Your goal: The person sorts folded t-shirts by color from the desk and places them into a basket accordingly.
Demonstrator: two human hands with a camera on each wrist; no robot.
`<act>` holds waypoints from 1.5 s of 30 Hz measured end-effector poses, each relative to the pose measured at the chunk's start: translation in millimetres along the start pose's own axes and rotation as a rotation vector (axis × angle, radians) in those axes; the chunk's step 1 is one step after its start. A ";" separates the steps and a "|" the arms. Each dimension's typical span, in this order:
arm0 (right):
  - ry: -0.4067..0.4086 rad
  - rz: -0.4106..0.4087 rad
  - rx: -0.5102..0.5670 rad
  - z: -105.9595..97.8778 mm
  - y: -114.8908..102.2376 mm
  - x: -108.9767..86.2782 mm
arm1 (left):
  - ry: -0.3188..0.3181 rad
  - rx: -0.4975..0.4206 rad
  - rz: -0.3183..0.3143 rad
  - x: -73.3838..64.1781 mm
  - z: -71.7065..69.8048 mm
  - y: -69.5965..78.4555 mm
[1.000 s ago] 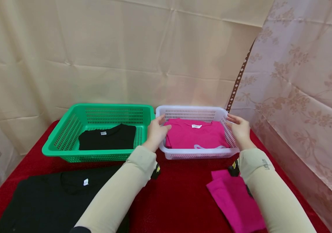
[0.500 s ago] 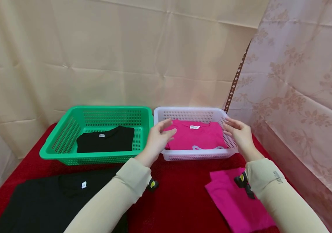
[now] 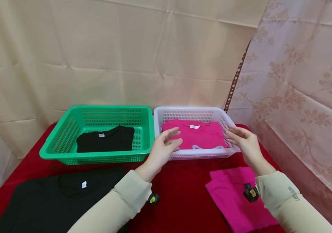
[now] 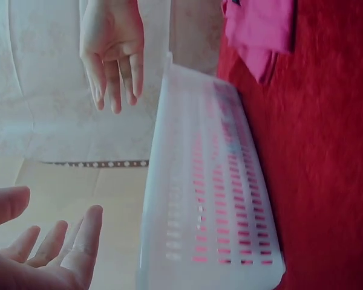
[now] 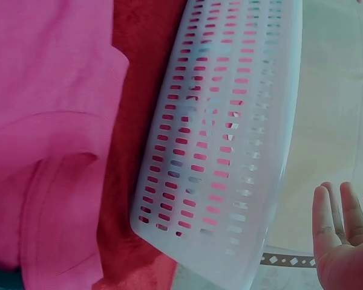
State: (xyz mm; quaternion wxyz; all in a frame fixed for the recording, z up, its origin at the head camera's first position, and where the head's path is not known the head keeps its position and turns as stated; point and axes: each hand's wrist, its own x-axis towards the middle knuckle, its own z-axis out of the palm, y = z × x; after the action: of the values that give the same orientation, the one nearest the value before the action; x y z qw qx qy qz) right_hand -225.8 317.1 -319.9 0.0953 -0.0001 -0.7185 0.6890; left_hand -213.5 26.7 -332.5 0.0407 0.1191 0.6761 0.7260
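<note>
A white plastic basket (image 3: 200, 155) stands at the back of the table with a folded pink shirt (image 3: 195, 134) lying inside, its white label showing. My left hand (image 3: 161, 152) hovers over the basket's front left corner, fingers loosely bent and holding nothing. Above the front right corner my right hand (image 3: 248, 145) is held likewise, palm turned inward. Both wrist views show the hands apart from the basket wall (image 4: 212, 199), their fingers spread. Under my right forearm lies another folded pink garment (image 3: 235, 200), with its folds seen close in the right wrist view.
A green basket (image 3: 101, 156) stands left of the white one, holding a folded black shirt (image 3: 107, 139). A larger black shirt (image 3: 43, 200) lies at the front left. Red cloth (image 3: 180, 200) covers the table, and curtains (image 3: 125, 48) hang behind and to the right.
Both hands have left the sides of the white basket and drawn back toward me, the right one also shifting outward. The baskets and clothes have stayed in place.
</note>
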 end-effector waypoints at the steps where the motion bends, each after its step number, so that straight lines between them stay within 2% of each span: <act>1: -0.012 -0.007 -0.004 -0.9 -0.1 -2.9 | -0.005 -0.008 -0.001 -2.4 1.1 -0.1; 12: -0.090 -0.044 -0.018 -10.9 4.4 -32.1 | -0.075 -0.030 0.016 -25.3 14.6 -9.1; 18: -0.060 -0.050 -0.066 -21.8 11.4 -50.7 | -0.110 -0.081 0.012 -37.7 24.9 -17.0; 23: -0.053 -0.076 -0.047 -29.7 20.9 -65.9 | -0.117 -0.099 -0.009 -46.5 32.6 -24.7; 29: -0.037 -0.051 -0.055 -41.0 29.9 -77.8 | -0.100 -0.167 -0.060 -54.8 46.8 -37.7; 39: 0.026 -0.045 -0.034 -69.2 42.2 -81.4 | -0.091 -0.238 -0.168 -69.3 69.7 -67.0; 45: 0.083 -0.055 -0.116 -86.2 49.1 -85.2 | -0.119 -0.240 -0.239 -77.6 75.9 -78.2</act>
State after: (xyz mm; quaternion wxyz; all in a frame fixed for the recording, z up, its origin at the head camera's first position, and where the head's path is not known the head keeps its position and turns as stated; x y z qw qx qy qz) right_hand -136.7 393.8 -377.4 0.1436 -0.0145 -0.7523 0.6428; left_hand -129.0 89.9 -414.9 0.1804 0.0749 0.5902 0.7833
